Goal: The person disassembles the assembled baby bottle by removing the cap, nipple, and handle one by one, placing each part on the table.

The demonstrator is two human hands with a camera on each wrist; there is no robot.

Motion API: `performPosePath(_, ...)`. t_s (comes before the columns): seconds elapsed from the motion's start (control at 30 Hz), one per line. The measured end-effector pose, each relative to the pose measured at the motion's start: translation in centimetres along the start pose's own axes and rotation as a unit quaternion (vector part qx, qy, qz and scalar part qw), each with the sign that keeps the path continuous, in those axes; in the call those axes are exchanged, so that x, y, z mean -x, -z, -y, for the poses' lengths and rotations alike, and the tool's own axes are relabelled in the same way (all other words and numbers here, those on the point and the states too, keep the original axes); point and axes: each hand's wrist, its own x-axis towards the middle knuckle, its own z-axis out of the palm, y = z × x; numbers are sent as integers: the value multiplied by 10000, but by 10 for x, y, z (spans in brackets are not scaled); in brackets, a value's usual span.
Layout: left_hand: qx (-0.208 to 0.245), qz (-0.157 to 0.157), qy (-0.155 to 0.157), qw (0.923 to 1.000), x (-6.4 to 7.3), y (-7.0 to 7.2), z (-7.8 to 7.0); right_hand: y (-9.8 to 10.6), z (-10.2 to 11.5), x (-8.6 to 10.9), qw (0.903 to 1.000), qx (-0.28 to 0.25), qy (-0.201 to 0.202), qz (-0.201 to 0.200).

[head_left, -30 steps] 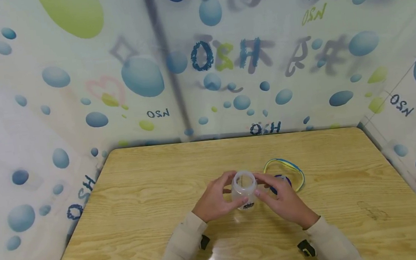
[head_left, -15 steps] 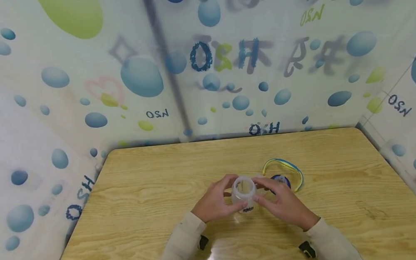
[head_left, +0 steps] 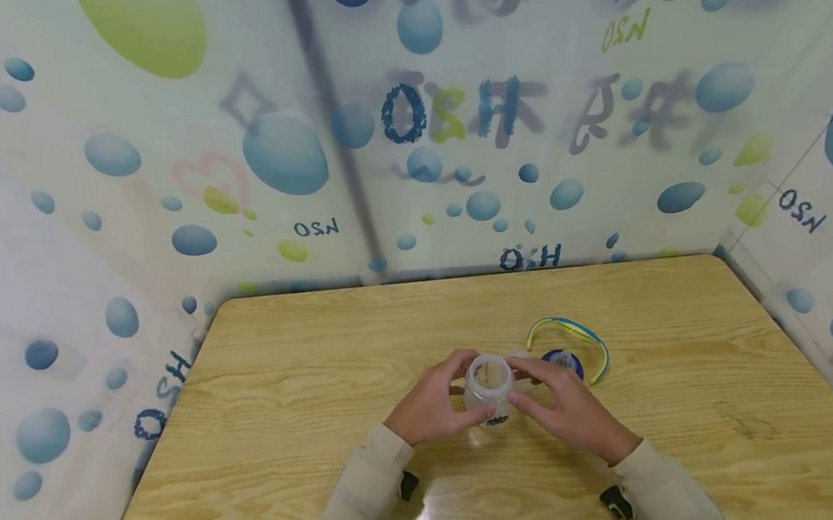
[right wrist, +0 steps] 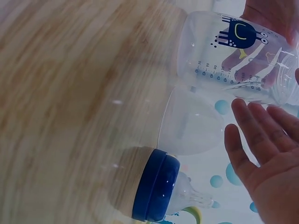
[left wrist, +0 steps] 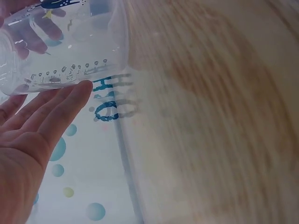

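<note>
A clear baby bottle (head_left: 492, 399) with no top on it stands upright on the wooden table. My left hand (head_left: 433, 401) holds it from the left, thumb across the front and fingers reaching round behind. From the right, my right hand (head_left: 566, 409) has its thumb and index finger at the bottle's neck. The right wrist view shows a dark blue cartoon animal and measuring marks on the bottle (right wrist: 233, 56). Beside my right fingers lie a clear dome cap (right wrist: 191, 123) and a blue collar with a clear teat (right wrist: 156, 186), teat upward.
A yellow and blue loop-shaped strap (head_left: 581, 329) lies behind the collar on the table (head_left: 318, 336). Patterned curtain walls (head_left: 444, 232) with blue and green spots rise along the table's back and sides.
The bottle and both hands have come slightly down and nearer to me over the first half second. Since then they have hardly moved. The collar and strap stay where they were.
</note>
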Motion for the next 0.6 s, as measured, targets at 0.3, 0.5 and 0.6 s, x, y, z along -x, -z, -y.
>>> performPosePath(0.3, 40, -18, 67, 10000, 0, 0, 1, -2, -3, 1, 10000, -1, -62, 5)
performPosePath(0.5, 58, -16, 113, 9999, 0, 1, 1, -2, -3, 0, 10000, -50, -46, 31)
performPosePath(0.6, 56, -23, 116, 9999, 0, 2, 1, -3, -3, 0, 10000, -72, -40, 24)
